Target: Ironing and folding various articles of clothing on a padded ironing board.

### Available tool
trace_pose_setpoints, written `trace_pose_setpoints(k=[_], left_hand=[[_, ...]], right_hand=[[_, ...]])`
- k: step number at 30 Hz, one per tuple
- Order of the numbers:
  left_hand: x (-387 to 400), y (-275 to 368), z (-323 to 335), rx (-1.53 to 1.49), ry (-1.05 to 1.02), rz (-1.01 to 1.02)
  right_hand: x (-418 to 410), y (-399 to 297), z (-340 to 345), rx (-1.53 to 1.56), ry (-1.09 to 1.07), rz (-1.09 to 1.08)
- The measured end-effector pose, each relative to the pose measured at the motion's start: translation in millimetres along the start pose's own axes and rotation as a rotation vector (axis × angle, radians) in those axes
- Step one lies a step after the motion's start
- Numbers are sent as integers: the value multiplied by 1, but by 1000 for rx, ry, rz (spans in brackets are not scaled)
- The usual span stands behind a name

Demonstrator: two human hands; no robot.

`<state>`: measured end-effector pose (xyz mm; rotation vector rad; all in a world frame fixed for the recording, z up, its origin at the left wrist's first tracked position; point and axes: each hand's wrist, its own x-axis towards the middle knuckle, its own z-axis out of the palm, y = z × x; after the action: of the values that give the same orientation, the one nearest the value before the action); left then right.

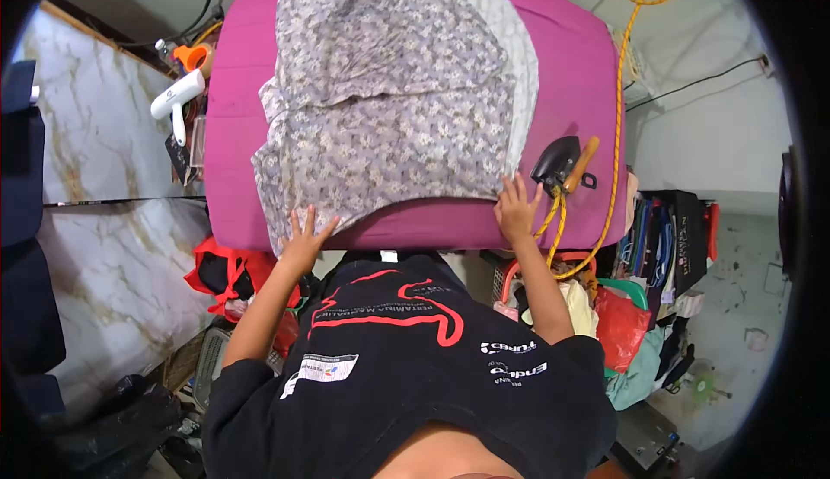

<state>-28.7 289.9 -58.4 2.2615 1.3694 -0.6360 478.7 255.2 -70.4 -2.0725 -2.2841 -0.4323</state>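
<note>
A grey floral-print garment (395, 135) lies spread on a pink padded ironing table (570, 44), with a creased fold across its middle and pale fabric showing along its right edge. My left hand (306, 239) rests with spread fingers on the garment's near left corner. At the near right corner my right hand (517, 206) touches the cloth with its fingertips, the fingers apart. Just beyond that hand, to the right, an electric iron (561, 162) with a wooden handle rests on the table, its yellow cord running over the near edge.
A white handheld steamer (176, 99) and an orange tape dispenser (192, 56) lie left of the table. Baskets and bags of clothes stand below its near right edge, beside a row of folded garments (648, 239). A red bag (227, 271) is at the near left.
</note>
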Motion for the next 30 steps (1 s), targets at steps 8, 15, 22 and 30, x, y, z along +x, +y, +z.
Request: trace_pose_setpoints(k=[8, 15, 22, 30], left_hand=[[16, 32, -50, -46, -134, -59], [107, 78, -41, -145, 550, 257], [112, 79, -15, -7, 636, 384], [75, 62, -8, -115, 539, 161]], right_hand=[[13, -54, -33, 197, -9, 333], [93, -144, -13, 623, -17, 170], [37, -60, 37, 436, -79, 375], [80, 60, -52, 20, 150, 588]])
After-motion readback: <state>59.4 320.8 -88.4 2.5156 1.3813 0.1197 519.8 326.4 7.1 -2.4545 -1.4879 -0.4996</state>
